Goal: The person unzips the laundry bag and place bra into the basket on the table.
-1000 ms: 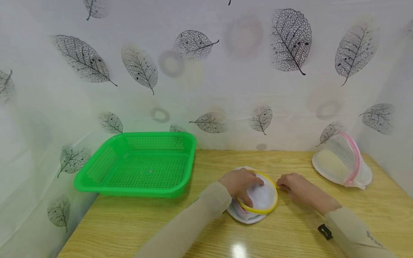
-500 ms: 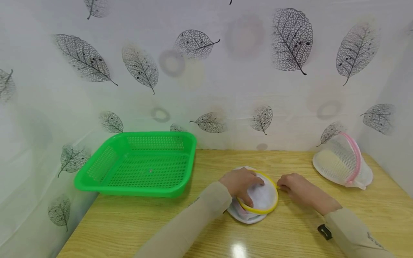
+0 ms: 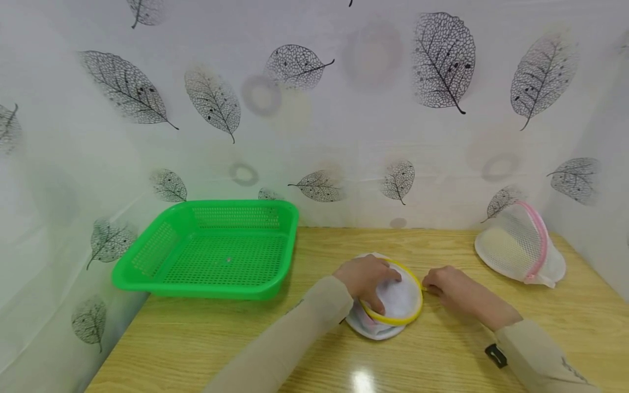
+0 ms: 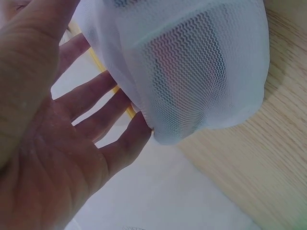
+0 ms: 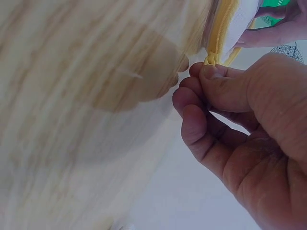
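A white mesh laundry bag [image 3: 400, 295] with a yellow zipped rim sits on the table right of centre in the head view. Across its top lies my left hand [image 3: 366, 281], fingers spread and bent over the yellow rim, thumb at the near side. The left wrist view shows those fingers [image 4: 122, 148] hooked at the edge of the white mesh [image 4: 192, 72], through which a reddish patch shows. At the rim's right side my right hand [image 3: 449, 286] pinches the yellow zipper pull [image 5: 210, 58] between thumb and forefinger, its other fingers curled.
A green perforated plastic basket [image 3: 231, 262] stands on the left of the wooden table [image 3: 236, 344]. At the back right sits another white mesh bag [image 3: 521, 240] with a pink rim and something pale yellow inside. A leaf-patterned curtain [image 3: 344, 131] closes off the back and sides.
My right hand, with the zipper pull, has shifted very slightly toward me along the yellow rim. The left hand and the bag stay in place.
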Motion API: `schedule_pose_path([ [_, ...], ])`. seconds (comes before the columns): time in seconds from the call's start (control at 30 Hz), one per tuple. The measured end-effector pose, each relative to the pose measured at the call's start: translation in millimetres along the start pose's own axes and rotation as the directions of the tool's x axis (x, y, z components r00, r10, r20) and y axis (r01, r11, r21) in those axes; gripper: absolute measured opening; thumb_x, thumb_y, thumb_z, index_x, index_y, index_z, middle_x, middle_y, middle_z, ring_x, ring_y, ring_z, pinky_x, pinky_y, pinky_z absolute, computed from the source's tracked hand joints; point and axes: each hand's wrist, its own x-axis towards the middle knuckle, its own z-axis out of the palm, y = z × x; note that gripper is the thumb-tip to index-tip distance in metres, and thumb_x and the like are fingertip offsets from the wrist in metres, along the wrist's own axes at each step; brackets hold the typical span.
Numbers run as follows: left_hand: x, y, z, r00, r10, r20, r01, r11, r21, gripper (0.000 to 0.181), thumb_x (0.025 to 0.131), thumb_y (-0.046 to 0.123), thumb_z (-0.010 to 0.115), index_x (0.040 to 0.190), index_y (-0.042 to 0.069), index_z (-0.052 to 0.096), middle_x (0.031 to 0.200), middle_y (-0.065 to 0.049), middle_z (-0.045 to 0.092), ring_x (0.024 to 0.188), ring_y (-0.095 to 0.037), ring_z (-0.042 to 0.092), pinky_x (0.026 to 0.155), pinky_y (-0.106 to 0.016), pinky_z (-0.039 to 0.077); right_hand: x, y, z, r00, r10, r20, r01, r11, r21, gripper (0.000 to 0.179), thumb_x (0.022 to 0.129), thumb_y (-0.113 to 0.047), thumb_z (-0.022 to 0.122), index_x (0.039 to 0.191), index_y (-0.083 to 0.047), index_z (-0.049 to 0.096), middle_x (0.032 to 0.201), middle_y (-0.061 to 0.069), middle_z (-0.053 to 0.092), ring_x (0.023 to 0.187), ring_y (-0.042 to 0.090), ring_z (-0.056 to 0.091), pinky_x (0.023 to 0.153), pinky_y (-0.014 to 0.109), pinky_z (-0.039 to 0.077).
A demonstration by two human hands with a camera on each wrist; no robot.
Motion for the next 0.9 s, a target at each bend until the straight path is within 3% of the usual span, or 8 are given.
schedule_pose_path([
  [0.17, 0.4, 1.0, -1.4, 1.000, 0.001, 0.000, -0.001, 1.000, 0.020, 0.076, 0.076, 0.049, 0.088, 0.144, 0.037, 0.057, 0.138, 0.011, 0.063, 0.127, -0.013, 0.057, 0.105, -0.028, 0.049, -0.5, -0.7, 0.0, 1.000, 0.000, -0.004, 0.000, 1.000, -0.011, 0.034, 0.085, 0.008, 0.070, 0.068, -0.017, 0.057, 0.068, -0.010, 0.053, 0.065, -0.001, 0.038, 0.058, 0.021, 0.038],
  [0.4, 0.6, 4.7, -4.2, 0.999, -0.035, 0.024, 0.034, 0.999, 0.037, 0.077, 0.075, 0.051, 0.088, 0.144, 0.040, 0.056, 0.138, 0.012, 0.062, 0.127, -0.016, 0.056, 0.105, -0.043, 0.050, -1.1, -2.2, -0.3, 1.000, 0.005, -0.004, -0.005, 1.000, -0.008, 0.034, 0.085, 0.008, 0.070, 0.067, -0.018, 0.057, 0.068, -0.011, 0.053, 0.065, -0.002, 0.038, 0.057, 0.021, 0.038],
  [0.9, 1.4, 7.0, -4.5, 0.999, -0.049, 0.022, 0.048, 0.998, 0.045, 0.077, 0.074, 0.051, 0.089, 0.144, 0.041, 0.056, 0.140, 0.010, 0.060, 0.124, -0.017, 0.056, 0.104, -0.047, 0.050, -4.1, -4.1, -1.5, 1.000, -0.006, 0.016, 0.006, 1.000, 0.006, 0.033, 0.085, 0.008, 0.071, 0.067, -0.017, 0.058, 0.067, -0.011, 0.051, 0.065, -0.002, 0.036, 0.057, 0.021, 0.037],
])
